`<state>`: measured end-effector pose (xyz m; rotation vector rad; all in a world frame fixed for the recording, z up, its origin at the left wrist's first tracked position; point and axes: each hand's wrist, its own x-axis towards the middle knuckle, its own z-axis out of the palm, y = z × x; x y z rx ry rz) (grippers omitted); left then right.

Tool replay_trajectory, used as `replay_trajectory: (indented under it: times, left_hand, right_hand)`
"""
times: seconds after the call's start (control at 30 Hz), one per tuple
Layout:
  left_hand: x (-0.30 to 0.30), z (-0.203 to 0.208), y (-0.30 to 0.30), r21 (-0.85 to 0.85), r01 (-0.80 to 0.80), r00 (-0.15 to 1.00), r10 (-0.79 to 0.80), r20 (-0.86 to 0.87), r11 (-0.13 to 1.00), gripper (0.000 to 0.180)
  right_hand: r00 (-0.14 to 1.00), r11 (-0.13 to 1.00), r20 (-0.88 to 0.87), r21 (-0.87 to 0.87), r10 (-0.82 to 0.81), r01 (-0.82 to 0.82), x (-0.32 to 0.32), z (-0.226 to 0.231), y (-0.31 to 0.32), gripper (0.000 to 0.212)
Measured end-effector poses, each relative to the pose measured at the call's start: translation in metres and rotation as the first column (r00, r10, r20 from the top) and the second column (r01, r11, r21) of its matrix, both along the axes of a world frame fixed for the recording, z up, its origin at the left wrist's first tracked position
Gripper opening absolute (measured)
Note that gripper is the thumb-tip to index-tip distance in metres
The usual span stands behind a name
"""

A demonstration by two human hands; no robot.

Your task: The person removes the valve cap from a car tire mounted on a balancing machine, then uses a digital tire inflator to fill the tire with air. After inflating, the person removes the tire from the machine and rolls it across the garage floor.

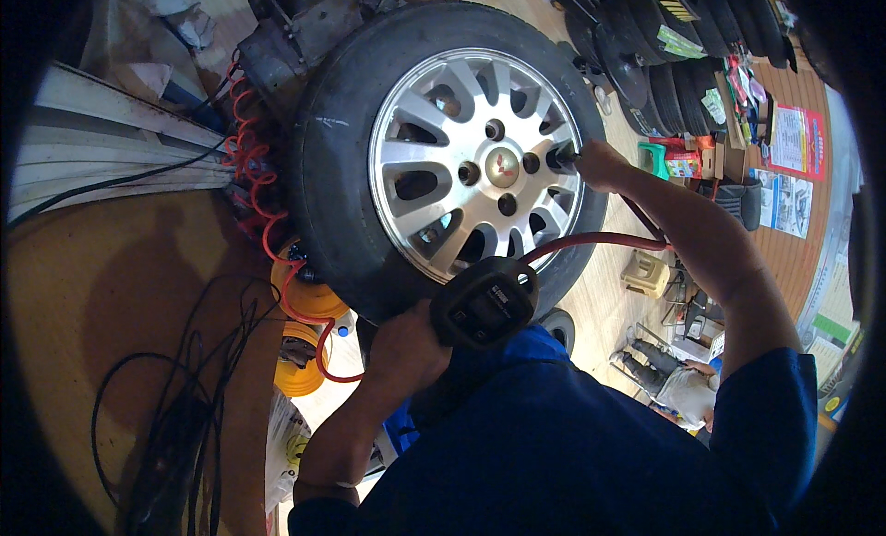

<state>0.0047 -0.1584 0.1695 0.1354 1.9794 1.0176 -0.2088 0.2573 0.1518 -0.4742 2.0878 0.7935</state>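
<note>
Stacked black tyres and wall posters fill the right side of the shop. I have the right arm reaching up and leftward, the right hand curled narrowly round a dark fitting at the right edge of the silver-rimmed wheel. With the left forearm raised from below, the left hand grips a black gauge before the wheel's lower part. Its red hose runs toward the right wrist. Below left, 2 yellow buckets hold dark items too unclear to name.
</note>
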Motion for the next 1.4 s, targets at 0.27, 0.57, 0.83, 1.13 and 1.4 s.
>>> replay_trajectory:
  times: [0.27,0.57,0.83,1.13,1.4]
  left_hand:
    - [0.003,-0.003,0.000,0.018,-0.018,1.000,0.018,-0.011,1.000,0.034]
    - [0.009,-0.008,0.000,0.057,-0.031,0.997,0.034,-0.065,0.998,0.034]
    - [0.008,-0.009,0.002,0.028,-0.017,0.996,0.019,-0.082,0.999,0.036]
    - [0.005,-0.005,0.001,0.048,-0.008,0.996,0.012,-0.093,0.999,0.034]
    - [0.001,0.000,0.001,0.033,-0.028,0.999,0.029,-0.040,0.999,0.032]
  right_hand:
    - [0.999,1.000,0.045,0.017,-0.008,0.007,-0.001,0.006,-0.003,0.020]
    - [0.993,0.992,-0.049,-0.074,-0.103,0.100,0.002,0.001,0.001,0.019]
    - [0.841,0.844,-0.149,-0.239,-0.521,0.480,0.003,0.010,-0.008,0.029]
    - [0.918,0.913,-0.090,-0.180,-0.386,0.366,0.001,-0.001,0.006,0.033]
    - [0.957,0.947,-0.062,-0.173,-0.283,0.269,0.001,-0.010,0.016,0.026]
